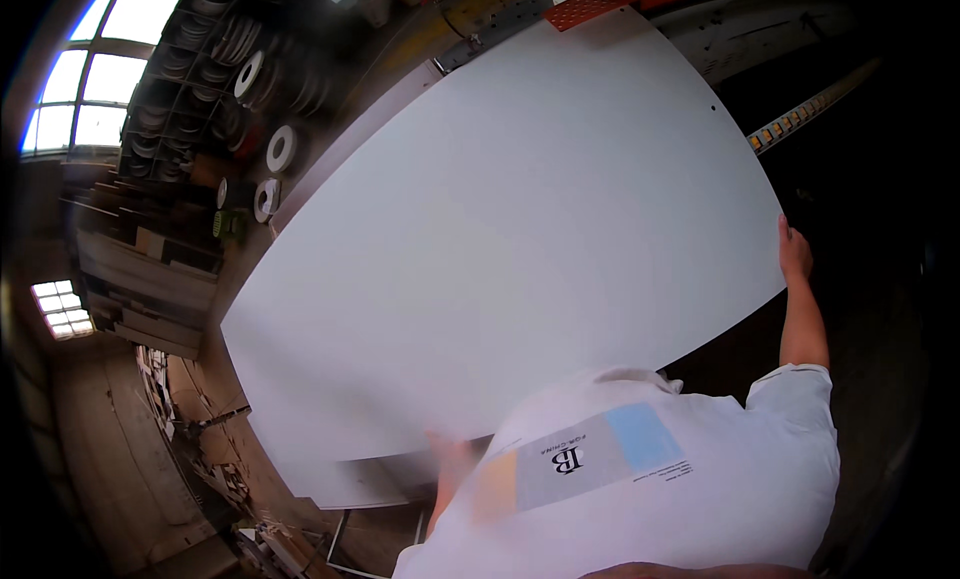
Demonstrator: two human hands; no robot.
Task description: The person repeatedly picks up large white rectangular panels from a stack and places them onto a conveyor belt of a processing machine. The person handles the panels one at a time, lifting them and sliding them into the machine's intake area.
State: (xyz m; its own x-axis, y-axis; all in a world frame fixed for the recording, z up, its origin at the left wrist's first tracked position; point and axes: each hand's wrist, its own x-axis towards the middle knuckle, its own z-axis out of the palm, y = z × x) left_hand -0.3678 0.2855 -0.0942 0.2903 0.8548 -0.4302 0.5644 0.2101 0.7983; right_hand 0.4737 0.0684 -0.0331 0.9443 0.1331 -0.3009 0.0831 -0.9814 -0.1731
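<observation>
Head view: one large, flat, smooth white panel point(520, 239), lying before our torso, its far end beside an orange-red perforated metal plate point(592, 9). Our bare right hand point(795, 253): fingers at the panel's right edge, apparently grasping it. Our bare left hand point(452, 461): blurred, by the near edge; whether its fingers grip or merely rest, we cannot tell. Handling, in our judgement: support both edges evenly, avoid twisting, guard the corners from knocks.
</observation>
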